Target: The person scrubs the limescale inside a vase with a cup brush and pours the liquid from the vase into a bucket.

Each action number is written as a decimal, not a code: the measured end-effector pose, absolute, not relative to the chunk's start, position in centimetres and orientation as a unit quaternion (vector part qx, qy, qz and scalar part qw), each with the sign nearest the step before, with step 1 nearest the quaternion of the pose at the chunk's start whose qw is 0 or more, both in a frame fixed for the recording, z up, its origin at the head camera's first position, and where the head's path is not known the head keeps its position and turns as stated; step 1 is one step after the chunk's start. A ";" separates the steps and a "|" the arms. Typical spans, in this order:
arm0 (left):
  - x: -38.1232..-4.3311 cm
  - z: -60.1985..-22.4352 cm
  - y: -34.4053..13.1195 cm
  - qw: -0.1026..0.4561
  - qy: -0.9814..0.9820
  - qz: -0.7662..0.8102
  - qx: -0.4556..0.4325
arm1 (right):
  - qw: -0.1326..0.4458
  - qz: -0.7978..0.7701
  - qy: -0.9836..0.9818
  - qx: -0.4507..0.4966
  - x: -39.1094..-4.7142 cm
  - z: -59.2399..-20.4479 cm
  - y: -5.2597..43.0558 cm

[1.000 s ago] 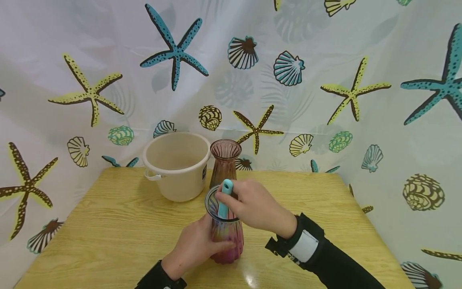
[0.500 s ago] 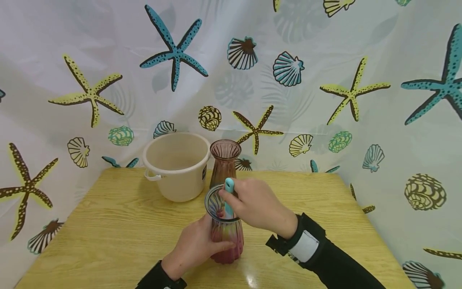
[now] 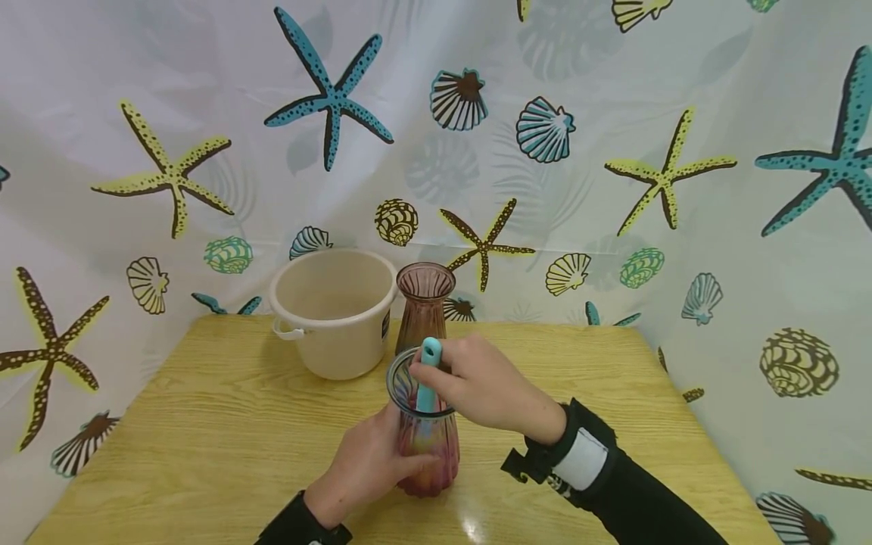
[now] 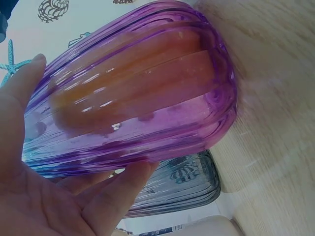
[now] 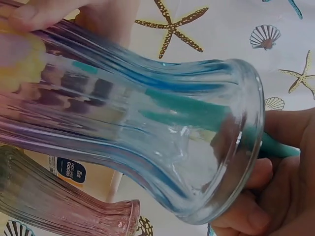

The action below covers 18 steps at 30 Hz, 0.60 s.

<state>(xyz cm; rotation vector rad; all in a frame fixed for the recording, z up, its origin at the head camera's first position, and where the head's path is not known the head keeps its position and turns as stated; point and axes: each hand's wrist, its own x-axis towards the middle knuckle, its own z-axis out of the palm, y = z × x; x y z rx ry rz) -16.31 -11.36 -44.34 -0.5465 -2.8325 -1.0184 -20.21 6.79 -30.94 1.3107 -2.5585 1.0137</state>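
A ribbed glass vase point(image 3: 428, 458), pink at the base and bluish near its rim, stands upright on the wooden table. My left hand point(image 3: 371, 458) grips its lower body from the left, the thumb across the front. With my right hand point(image 3: 487, 386) I pinch the teal handle point(image 3: 427, 378) of a bottle brush at the vase's mouth. The handle runs down inside the glass in the right wrist view. Through the pink wall, the brush's thick sponge-like head point(image 4: 133, 83) shows orange in the left wrist view and yellowish in the right wrist view.
Behind this vase stands a second, brownish-pink glass vase point(image 3: 424, 310). To its left is a cream bucket point(image 3: 344, 352) with a side handle. The wooden table point(image 3: 225, 439) meets a white curtain point(image 3: 579, 53) printed with starfish and shells.
The brush handle has shifted slightly right and then partly back, along with my right hand. My left hand and the vase have stayed in place.
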 end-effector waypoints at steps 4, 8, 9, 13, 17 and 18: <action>-16.3 -44.1 -11.3 0.049 -0.925 -0.334 -0.174 | 0.051 0.339 -0.840 0.421 -20.0 -30.8 6.6; -16.3 -44.1 -11.2 0.056 -0.927 -0.329 -0.173 | 0.070 0.334 -0.838 0.425 -19.9 -30.9 6.5; -16.3 -44.1 -11.2 0.056 -0.927 -0.329 -0.174 | 0.075 0.332 -0.838 0.427 -19.9 -30.9 6.5; -16.3 -44.1 -11.1 0.057 -0.926 -0.329 -0.174 | 0.089 0.318 -0.842 0.426 -19.9 -30.9 6.5; -16.3 -44.1 -11.2 0.058 -0.926 -0.330 -0.175 | 0.097 0.305 -0.850 0.418 -20.0 -30.9 6.5; -16.3 -44.2 -11.2 0.057 -0.926 -0.330 -0.175 | 0.100 0.302 -0.852 0.416 -20.0 -30.9 6.5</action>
